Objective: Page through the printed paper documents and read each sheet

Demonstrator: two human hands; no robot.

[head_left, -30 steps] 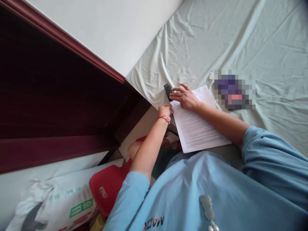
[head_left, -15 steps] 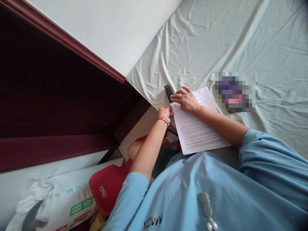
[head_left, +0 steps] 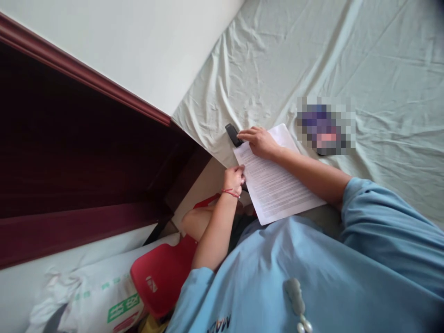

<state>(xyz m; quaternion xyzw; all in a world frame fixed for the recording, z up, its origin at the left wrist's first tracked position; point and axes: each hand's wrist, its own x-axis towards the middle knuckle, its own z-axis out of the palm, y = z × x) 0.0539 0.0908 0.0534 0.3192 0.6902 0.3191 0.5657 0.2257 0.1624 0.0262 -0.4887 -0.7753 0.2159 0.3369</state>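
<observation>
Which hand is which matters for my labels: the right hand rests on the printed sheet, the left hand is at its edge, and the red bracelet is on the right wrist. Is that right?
Not quite: the head view shows the red bracelet on the wrist of the left hand. The right hand does rest on the printed sheet, with the left at its edge.

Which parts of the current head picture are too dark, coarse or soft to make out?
Head view: the dark red furniture sinks into deep shadow; print on the paper is too small and soft to read; a pixelated patch masks detail beyond it; the top-right corner darkens.
</observation>
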